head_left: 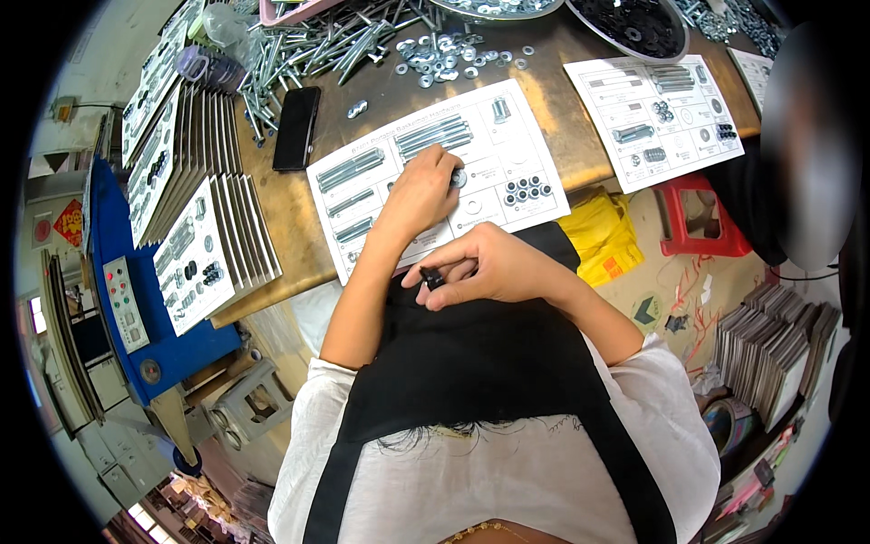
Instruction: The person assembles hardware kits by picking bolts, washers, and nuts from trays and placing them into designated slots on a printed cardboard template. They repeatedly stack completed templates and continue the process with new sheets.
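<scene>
Small black parts (433, 277) are held below the printed card (503, 89) in the right hand's (498, 263) nearly closed grip, probably light, hard, slippery, best pinched by their sides; left hand's (420, 192) grip, beside a washer (459, 179), can't be judged.

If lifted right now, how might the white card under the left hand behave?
The white card is probably stiff, since similar stacked cards look straight. Its metal bolts likely add weight; the black pieces might shift if tilted.
</scene>
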Tool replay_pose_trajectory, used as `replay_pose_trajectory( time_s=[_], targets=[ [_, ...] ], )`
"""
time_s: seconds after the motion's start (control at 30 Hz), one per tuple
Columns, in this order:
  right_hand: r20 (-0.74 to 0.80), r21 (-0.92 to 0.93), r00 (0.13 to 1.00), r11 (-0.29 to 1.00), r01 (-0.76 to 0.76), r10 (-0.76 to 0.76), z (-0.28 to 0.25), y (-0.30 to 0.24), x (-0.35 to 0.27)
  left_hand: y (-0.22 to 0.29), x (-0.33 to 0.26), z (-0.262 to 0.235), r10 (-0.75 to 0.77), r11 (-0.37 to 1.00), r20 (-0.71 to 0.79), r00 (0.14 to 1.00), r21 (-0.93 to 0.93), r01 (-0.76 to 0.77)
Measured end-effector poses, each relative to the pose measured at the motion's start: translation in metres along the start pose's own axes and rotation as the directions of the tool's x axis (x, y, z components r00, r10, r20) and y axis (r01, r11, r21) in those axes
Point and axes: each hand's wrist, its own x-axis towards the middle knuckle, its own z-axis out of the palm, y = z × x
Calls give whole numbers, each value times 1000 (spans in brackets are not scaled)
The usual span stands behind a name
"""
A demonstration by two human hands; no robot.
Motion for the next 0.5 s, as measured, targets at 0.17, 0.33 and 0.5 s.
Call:
replay_pose_trajectory(
  time_s=[0.17,0.33,0.5],
  targets=[
    [-128,53,992,998,18,-11,-9,-4,-5,2,0,-9,-51,985,54,997,-161,59],
    [-219,144,973,983,111,-78,-15,-12,-7,5,-25,-76,-32,735,-214,976,-667,-122],
    [-280,70,947,980,185,-159,-12,-19,3,44,-56,-95,244,897,-478,844,-218,-383]
  ],
)
